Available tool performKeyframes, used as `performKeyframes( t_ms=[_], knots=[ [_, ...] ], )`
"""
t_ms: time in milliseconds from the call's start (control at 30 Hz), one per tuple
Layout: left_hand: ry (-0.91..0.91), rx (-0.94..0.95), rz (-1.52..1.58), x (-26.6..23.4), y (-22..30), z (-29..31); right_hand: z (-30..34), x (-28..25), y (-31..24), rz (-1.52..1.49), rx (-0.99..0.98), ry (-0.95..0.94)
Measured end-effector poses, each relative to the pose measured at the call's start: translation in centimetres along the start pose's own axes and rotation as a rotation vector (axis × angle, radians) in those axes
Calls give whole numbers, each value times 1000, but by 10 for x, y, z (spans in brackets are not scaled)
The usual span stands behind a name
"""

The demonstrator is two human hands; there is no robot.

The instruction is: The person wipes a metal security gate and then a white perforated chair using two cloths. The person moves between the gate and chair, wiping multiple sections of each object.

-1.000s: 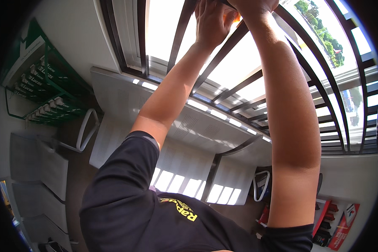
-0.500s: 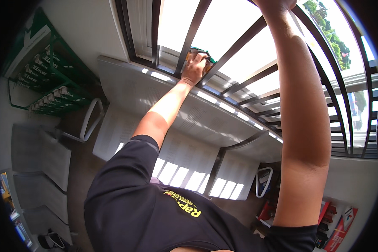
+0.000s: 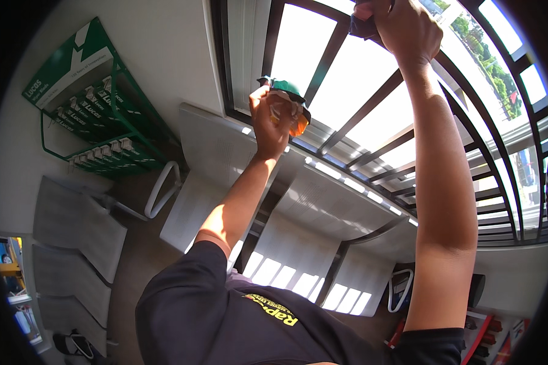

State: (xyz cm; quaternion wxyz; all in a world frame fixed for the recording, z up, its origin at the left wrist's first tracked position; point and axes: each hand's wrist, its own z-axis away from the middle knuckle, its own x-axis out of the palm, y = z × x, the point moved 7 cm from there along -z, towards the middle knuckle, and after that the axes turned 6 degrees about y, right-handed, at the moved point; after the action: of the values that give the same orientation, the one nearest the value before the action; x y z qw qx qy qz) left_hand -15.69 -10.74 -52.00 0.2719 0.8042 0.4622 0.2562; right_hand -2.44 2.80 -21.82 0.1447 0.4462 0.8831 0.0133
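Note:
My left hand [image 3: 270,128] is closed round a bunched cloth [image 3: 288,87] with green, white and orange parts. It is held up near the lower left corner of the window, in front of the dark bars [image 3: 327,58]. Higher up, at the top of the view, my right hand [image 3: 411,27] grips a dark thing with a pinkish patch [image 3: 363,23]. Its kind cannot be made out, as the frame's edge and my fingers hide part of it. Bright daylight fills the window [image 3: 362,76] behind the bars.
Below the window runs a row of grey metal seats [image 3: 298,243] with white armrests. More grey seats [image 3: 73,237] line the left side. On the left wall hangs a green rack [image 3: 91,103] with small packs. Red shelving [image 3: 478,337] stands at the lower right.
My left hand has come away from the window's lower ledge with the cloth, which now shows more fully. My right hand has come lower into view, showing the dark thing. The view has shifted.

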Motion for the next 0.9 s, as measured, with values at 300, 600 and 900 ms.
performKeyframes(
  t_ms=[300,600,900],
  knots=[
    [76,-291,219,63,4,-151,-7,-8,-2,-321,179,-12],
    [-193,-441,-40,4,-188,38,174,-16,-72,-1117,625,-72],
    [-335,-938,178,-19,-268,96,476,65,-122,-1350,2129,-185]
  ],
)
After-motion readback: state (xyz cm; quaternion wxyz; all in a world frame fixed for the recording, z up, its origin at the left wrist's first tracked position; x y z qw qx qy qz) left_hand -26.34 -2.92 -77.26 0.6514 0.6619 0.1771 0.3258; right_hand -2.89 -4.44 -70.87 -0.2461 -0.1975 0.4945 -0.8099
